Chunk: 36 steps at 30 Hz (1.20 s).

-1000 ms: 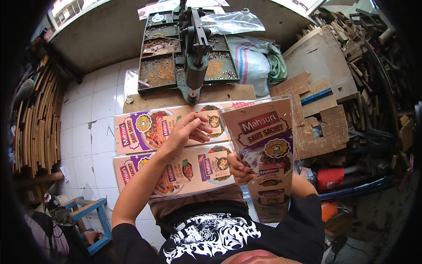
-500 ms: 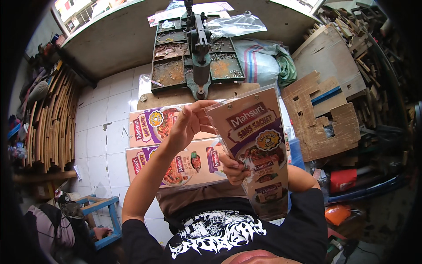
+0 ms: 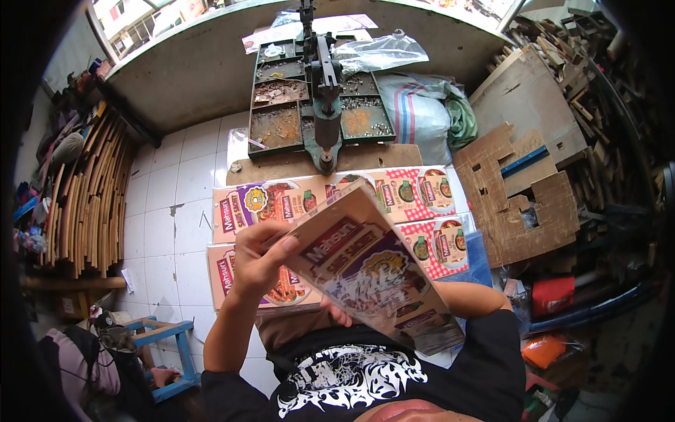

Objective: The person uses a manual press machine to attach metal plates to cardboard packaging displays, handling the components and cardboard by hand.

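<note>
I hold a tall, plastic-covered printed card (image 3: 365, 271), brown with a purple band and food pictures, tilted in front of my chest. My left hand (image 3: 266, 259) pinches its upper left edge between thumb and fingers. At its lower left edge the fingertips of my right hand (image 3: 337, 311) show; the rest of that hand is behind the card. Beneath lie two rows of similar printed cards (image 3: 235, 214), partly hidden by my arms and the held card. Beyond them stands a green hand press (image 3: 326, 126) on a wooden board (image 3: 373, 156).
Divided metal trays (image 3: 278, 126) with small metal bits flank the press. A clear plastic bag (image 3: 383, 53) and a striped sack (image 3: 418, 116) lie nearby. Cut wooden panels (image 3: 517, 197) lean at right, stacked boards (image 3: 84, 197) at left. A blue frame (image 3: 179, 352) stands lower left.
The card has moved left and down and now tilts more. My left hand, open beside it before, has closed on its upper edge. My right hand has shifted lower left, mostly behind it.
</note>
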Tool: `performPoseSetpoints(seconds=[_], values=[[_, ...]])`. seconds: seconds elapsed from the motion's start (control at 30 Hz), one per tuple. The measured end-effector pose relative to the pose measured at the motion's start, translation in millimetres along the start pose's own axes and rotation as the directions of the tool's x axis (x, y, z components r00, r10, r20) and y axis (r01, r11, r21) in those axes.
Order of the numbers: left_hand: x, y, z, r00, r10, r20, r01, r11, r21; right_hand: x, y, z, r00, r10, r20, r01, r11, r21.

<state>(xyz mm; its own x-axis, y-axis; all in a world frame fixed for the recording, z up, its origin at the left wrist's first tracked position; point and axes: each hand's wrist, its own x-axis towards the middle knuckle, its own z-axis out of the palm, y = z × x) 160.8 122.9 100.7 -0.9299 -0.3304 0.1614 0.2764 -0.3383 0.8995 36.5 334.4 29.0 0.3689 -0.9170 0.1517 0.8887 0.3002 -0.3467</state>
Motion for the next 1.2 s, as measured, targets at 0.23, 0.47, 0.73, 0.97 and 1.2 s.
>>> performPoseSetpoints(seconds=[0.23, 0.47, 0.73, 0.97, 1.2], values=[[-62, 14, -67, 0.895, 0.085, -0.438, -0.133, 0.988, -0.081, -100, -36, 41, 0.745, 0.19, -0.64, -0.524, 0.759, -0.385], [-94, 14, -115, 0.7, -0.023, -0.713, -0.137, 0.976, -0.167, -264, -74, 49, 0.698, -0.321, -0.64, -0.196, 0.773, -0.603], [-58, 6, -117, 0.654, -0.039, -0.755, -0.097, 0.986, -0.135, -195, -77, 14, 0.103, -0.887, -0.45, 0.072, 0.458, -0.886], [-26, 2, -148, 0.79, 0.132, -0.598, 0.212, 0.857, 0.469, -188, -115, -15, -0.073, -0.883, -0.464, -0.081, 0.469, -0.879], [-19, -21, -171, 0.837, 0.286, -0.468, 0.324, 0.43, 0.842, -185, -128, -38, -0.133, -0.929, -0.346, -0.413, 0.369, -0.833]])
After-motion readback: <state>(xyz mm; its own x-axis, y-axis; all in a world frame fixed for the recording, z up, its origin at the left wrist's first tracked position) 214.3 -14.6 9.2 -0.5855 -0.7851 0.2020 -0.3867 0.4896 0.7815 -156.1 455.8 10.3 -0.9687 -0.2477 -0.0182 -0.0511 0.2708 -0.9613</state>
